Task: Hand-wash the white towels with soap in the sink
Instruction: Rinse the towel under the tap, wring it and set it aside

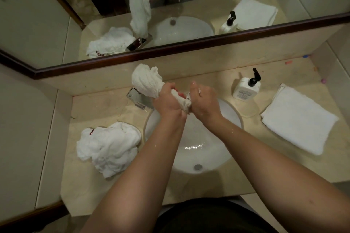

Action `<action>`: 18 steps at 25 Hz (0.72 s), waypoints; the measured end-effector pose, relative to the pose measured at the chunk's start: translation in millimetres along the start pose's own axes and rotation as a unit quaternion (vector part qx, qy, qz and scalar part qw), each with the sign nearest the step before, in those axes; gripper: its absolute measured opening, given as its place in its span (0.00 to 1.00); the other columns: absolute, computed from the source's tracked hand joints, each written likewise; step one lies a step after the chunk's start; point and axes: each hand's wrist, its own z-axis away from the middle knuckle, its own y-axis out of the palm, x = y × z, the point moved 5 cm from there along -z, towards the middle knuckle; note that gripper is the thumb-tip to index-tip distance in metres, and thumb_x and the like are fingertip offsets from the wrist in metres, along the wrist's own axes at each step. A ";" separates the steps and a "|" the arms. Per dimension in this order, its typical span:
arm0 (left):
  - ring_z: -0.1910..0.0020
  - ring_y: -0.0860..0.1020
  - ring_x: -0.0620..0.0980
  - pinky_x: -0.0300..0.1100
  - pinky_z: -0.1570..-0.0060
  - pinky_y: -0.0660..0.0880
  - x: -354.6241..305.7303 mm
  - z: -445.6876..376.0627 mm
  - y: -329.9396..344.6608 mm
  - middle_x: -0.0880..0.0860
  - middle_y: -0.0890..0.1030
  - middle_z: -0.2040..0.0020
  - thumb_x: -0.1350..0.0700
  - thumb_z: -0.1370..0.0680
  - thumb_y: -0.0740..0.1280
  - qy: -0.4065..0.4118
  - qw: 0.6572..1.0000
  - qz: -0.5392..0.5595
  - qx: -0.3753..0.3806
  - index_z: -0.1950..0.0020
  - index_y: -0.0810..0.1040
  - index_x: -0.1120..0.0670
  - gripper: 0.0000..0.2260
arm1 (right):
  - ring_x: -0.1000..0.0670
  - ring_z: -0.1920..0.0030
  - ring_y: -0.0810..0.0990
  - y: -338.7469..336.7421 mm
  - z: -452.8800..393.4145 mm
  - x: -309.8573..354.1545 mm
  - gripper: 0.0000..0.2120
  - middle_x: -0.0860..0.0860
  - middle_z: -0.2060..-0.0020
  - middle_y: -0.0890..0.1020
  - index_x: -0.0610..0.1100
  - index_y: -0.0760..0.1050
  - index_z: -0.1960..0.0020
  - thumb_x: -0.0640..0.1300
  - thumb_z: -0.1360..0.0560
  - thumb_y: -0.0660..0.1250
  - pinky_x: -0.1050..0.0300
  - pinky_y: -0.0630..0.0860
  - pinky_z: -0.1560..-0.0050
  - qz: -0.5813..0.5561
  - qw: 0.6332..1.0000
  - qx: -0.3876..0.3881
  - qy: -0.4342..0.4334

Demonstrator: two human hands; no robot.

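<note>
Beige polished stone vanity counter point(106, 108) with inset white oval basin point(212, 149).
Left of the fingers: crumpled white towel point(108, 147), chrome tap point(137, 97). Right: white pump soap bottle point(246, 89), folded white towel point(299, 119).

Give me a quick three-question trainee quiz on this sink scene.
1. True or false: both hands grip the same towel above the sink.
2. Which lies on the counter beside the soap bottle? A) crumpled towel B) folded towel C) faucet
3. Fill in: the crumpled towel lies on the person's ___ side of the sink.

Key: 1 true, left hand and right hand wring it; 2 B, the folded towel; 3 left.
</note>
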 end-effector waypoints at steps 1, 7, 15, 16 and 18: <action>0.79 0.70 0.47 0.40 0.72 0.72 2.6 -2.6 -1.6 0.53 0.70 0.71 0.65 0.28 0.67 -0.031 0.999 -0.002 0.016 0.59 0.71 0.58 0.06 | 0.56 0.77 0.67 0.7 -1.4 0.4 0.27 0.56 0.80 0.67 0.50 0.62 0.75 0.43 0.16 0.54 0.62 0.59 0.72 0.011 1.000 0.007 -0.021; 0.76 0.69 0.46 0.38 0.69 0.71 0.1 -5.4 -5.0 0.50 0.68 0.73 0.59 0.24 0.67 -0.113 0.984 -0.055 0.126 0.64 0.69 0.55 0.11 | 0.55 0.76 0.68 1.9 11.1 12.0 0.20 0.58 0.79 0.65 0.55 0.61 0.70 0.49 0.19 0.53 0.64 0.60 0.71 0.046 0.989 -0.007 -0.143; 0.66 0.79 0.50 0.45 0.61 0.78 -33.7 15.6 -14.7 0.54 0.79 0.64 0.28 0.26 0.55 0.056 0.942 -0.192 0.270 0.44 0.80 0.54 0.33 | 0.51 0.61 0.81 -5.8 33.3 8.7 0.18 0.51 0.65 0.84 0.48 0.82 0.62 0.48 0.19 0.59 0.50 0.77 0.53 -0.104 0.990 0.049 0.082; 0.65 0.79 0.50 0.45 0.62 0.78 -37.1 16.2 -17.2 0.56 0.79 0.62 0.30 0.23 0.55 0.059 0.937 -0.201 0.279 0.41 0.79 0.55 0.31 | 0.47 0.58 0.82 -10.0 29.8 15.0 0.20 0.47 0.61 0.85 0.44 0.83 0.57 0.50 0.18 0.57 0.49 0.78 0.49 -0.145 0.982 0.034 0.120; 0.60 0.81 0.53 0.46 0.61 0.79 -38.9 19.1 -23.4 0.60 0.82 0.55 0.34 0.20 0.58 0.063 0.922 -0.221 0.313 0.36 0.78 0.55 0.28 | 0.45 0.54 0.83 -12.8 23.1 28.5 0.24 0.45 0.57 0.85 0.40 0.81 0.49 0.57 0.17 0.54 0.50 0.79 0.49 -0.227 0.956 0.046 0.181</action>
